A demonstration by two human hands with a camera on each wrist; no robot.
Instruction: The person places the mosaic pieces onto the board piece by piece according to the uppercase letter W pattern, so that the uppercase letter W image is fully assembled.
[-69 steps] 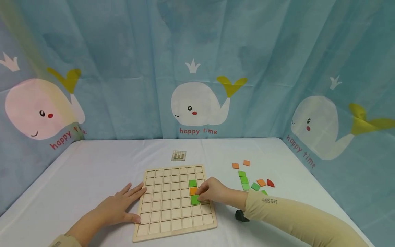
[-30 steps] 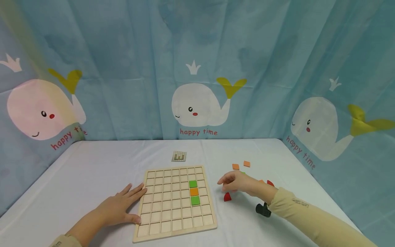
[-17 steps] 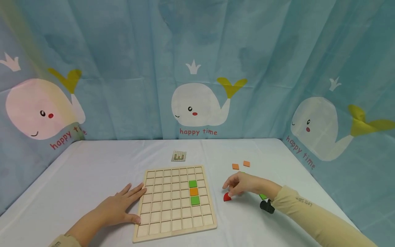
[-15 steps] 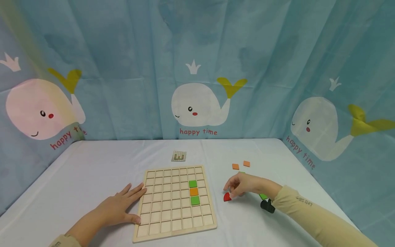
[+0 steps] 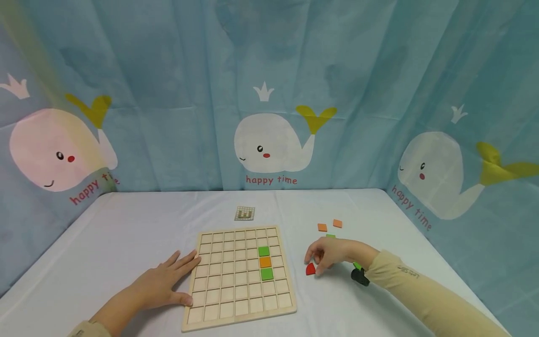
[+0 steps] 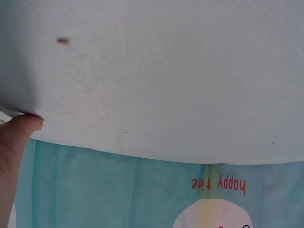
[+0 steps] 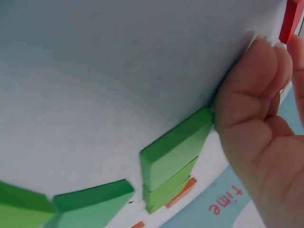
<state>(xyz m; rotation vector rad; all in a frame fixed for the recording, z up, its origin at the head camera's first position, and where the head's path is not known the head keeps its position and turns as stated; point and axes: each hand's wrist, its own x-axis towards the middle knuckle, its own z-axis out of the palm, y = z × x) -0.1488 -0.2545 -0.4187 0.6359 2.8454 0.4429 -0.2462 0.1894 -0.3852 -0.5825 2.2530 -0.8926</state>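
In the head view the left hand (image 5: pixel 160 283) lies with straight, spread fingers against the left edge of the wooden grid board (image 5: pixel 215 295). Two green square tiles (image 5: pixel 267 274) and an orange square tile (image 5: pixel 265 261) between them form a column in its right part. Right of the board, the right hand (image 5: pixel 330 252) reaches down with bent fingers around a red quarter-circle tile (image 5: pixel 310 269). The right wrist view has that red tile (image 7: pixel 289 21) by a fingertip, with other fingers (image 7: pixel 254 66) curled at the tabletop; whether it is pinched is unclear.
Behind the board lies a small pattern card (image 5: pixel 244 214). Two orange tiles (image 5: pixel 322 227) sit beyond the right hand. Several green tiles (image 7: pixel 175 147) are beside it, mostly hidden in the head view. A black device (image 5: pixel 360 277) is at the right wrist. A whale-print curtain (image 5: pixel 189 117) hangs behind.
The right hand has left the tile column on the board and moved right to the red tile, its thumb shifting slightly there. The left hand keeps its place.
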